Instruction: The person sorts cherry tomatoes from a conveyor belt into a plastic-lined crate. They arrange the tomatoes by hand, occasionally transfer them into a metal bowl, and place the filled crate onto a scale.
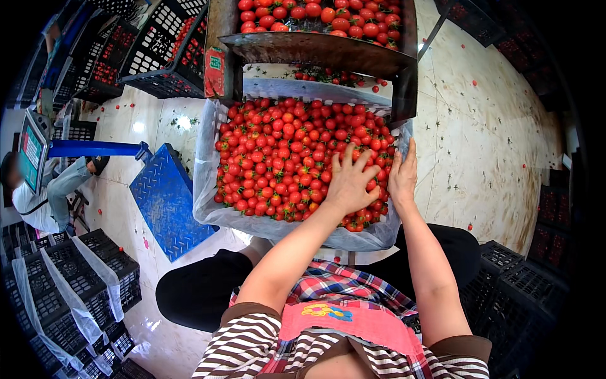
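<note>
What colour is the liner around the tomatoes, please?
The liner is translucent white, clearest in head view.

Your tomatoes (278, 158) are red flecked with green, the liner (290, 232) around them whitish. Left of the tomatoes, a blue plate (169, 202) shows a tread pattern; below them, your sleeves (246, 344) are striped brown and white, your apron (379, 331) pink and plaid.

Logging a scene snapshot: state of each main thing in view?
Left hand: spread, touching tomatoes
Right hand: open, at the container's right edge
Tomatoes: red, loose, heaped
Container: plastic-lined, filled with tomatoes
Metal-fronted tray: holding tomatoes
Blue platform: on the floor
Upper-left black crate: upright-or-tilted unclear, tomatoes inside
Lower-left black crates: stacked
</note>
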